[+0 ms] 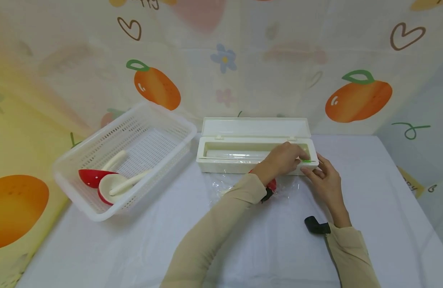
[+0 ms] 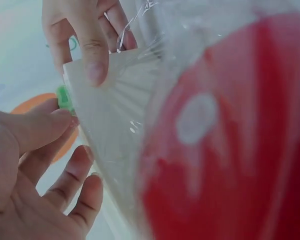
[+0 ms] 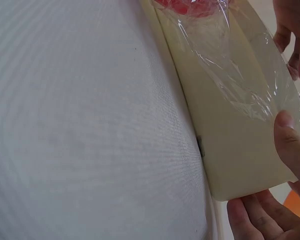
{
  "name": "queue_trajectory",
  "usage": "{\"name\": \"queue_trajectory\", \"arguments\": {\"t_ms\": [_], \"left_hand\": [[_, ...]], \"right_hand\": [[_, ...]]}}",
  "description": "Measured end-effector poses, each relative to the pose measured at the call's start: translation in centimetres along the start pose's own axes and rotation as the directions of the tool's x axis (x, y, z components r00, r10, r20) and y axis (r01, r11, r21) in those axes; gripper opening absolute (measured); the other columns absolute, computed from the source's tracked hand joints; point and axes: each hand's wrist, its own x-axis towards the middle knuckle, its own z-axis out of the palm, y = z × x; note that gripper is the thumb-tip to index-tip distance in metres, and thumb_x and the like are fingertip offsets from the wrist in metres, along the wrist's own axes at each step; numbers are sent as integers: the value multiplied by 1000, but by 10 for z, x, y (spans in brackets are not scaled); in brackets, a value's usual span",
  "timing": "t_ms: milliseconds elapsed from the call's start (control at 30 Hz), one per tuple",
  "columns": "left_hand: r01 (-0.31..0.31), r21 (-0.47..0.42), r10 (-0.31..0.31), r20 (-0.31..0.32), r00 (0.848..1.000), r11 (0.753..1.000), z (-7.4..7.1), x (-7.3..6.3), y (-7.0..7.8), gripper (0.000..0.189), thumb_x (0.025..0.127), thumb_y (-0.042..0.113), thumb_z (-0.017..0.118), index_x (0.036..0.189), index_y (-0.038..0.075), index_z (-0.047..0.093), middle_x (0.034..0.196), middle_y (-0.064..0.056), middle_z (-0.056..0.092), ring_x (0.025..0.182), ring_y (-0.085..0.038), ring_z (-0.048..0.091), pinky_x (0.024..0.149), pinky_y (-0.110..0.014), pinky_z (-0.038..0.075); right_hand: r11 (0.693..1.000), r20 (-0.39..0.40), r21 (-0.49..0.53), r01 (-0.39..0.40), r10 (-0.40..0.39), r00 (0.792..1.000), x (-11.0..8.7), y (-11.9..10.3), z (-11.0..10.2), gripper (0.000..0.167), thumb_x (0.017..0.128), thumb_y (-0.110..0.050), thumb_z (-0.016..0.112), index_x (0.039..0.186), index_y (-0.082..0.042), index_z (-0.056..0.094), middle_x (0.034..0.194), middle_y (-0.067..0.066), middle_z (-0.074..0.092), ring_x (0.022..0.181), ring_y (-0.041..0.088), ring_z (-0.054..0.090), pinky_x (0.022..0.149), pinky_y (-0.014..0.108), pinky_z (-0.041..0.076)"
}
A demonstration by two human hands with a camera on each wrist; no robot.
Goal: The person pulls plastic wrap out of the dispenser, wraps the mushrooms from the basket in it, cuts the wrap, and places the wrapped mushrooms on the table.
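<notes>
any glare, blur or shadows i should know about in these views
Head: a bright glint along the roll and a soft shadow beside the basket; left wrist: the red spotted thing looms large and looks soft, perhaps too close to focus; right wrist: streaky glare on the clear film, fine ripples across the white cloth.

White-clothed table (image 1: 279, 252): perforated basket (image 1: 153, 148) at left, cream open-lidded box (image 1: 219, 166) beyond clear film (image 1: 217, 186).
</notes>
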Motion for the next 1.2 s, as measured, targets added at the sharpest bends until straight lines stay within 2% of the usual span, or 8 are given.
{"name": "queue_trajectory", "arguments": {"t_ms": [200, 433, 567, 767, 867, 1000, 1133, 1200], "left_hand": [[-12, 39, 8, 85, 996, 999, -2, -5, 0, 40, 101, 15, 53, 138, 30, 59, 147, 10, 53, 133, -19, 50, 110, -33, 40], [-8, 26, 4, 149, 989, 1000, 5, -2, 4, 49, 101, 21, 54, 147, 37, 46, 153, 16, 45, 125, -18, 46, 95, -29, 35], [11, 34, -16, 167, 986, 999, 5, -4, 5, 51, 102, 27, 53, 150, 36, 41, 157, 15, 39, 136, -19, 40, 103, -34, 34], [54, 42, -58, 93, 994, 998, -5, -20, -8, 48, 103, 25, 52, 150, 29, 44, 155, 6, 44, 141, -20, 42, 111, -41, 38], [50, 28, -51, 34, 998, 998, -13, -36, -21, 44, 102, 23, 55, 146, 26, 50, 148, 2, 52, 135, -21, 49, 110, -42, 41], [71, 0, -71, -18, 997, 997, -23, -57, -42, 42, 100, 22, 59, 141, 24, 54, 138, -1, 59, 126, -22, 53, 106, -41, 44], [111, -33, -112, -43, 993, 993, -29, -78, -63, 40, 98, 21, 63, 138, 21, 58, 130, -4, 63, 121, -21, 54, 102, -40, 45], [125, -44, -127, -61, 990, 991, -31, -88, -73, 39, 96, 21, 65, 135, 18, 60, 126, -5, 64, 117, -22, 55, 98, -40, 45]], "right_hand": [[1000, -6, 11, -3, 4, 1000, -1, -1, 1, 66, 92, -8, 70, 150, -3, 39, 144, 34, 46, 86, -22, 55, 74, 3, 49], [1000, -2, 21, -12, 12, 1000, -2, -1, -2, 67, 92, -6, 69, 151, -3, 38, 144, 35, 45, 86, -23, 55, 75, 3, 48], [1000, 12, 22, -13, 13, 1000, -2, -2, -1, 67, 93, -9, 69, 151, -4, 37, 144, 35, 45, 87, -23, 54, 74, 3, 48], [999, -1, -39, -23, 23, 1000, -1, -3, -2, 70, 91, -15, 72, 151, -3, 37, 142, 33, 49, 87, -23, 53, 73, 2, 47], [989, -35, -133, -65, 61, 998, -2, -8, -4, 75, 89, -26, 75, 151, -6, 37, 141, 26, 51, 101, -2, 63, 85, 12, 52], [969, -88, -230, -94, 76, 993, -4, -18, -6, 80, 84, -34, 79, 150, -9, 39, 135, 19, 52, 116, 30, 57, 95, 22, 51], [964, -121, -267, -5, -28, 992, -6, -24, -5, 70, 81, -26, 83, 141, -8, 52, 117, 17, 55, 97, 17, 54, 80, 4, 41], [957, -122, -281, 70, -108, 987, -6, -26, -3, 58, 79, -18, 84, 131, -5, 61, 107, 17, 56, 88, 14, 52, 76, 2, 39]]}}
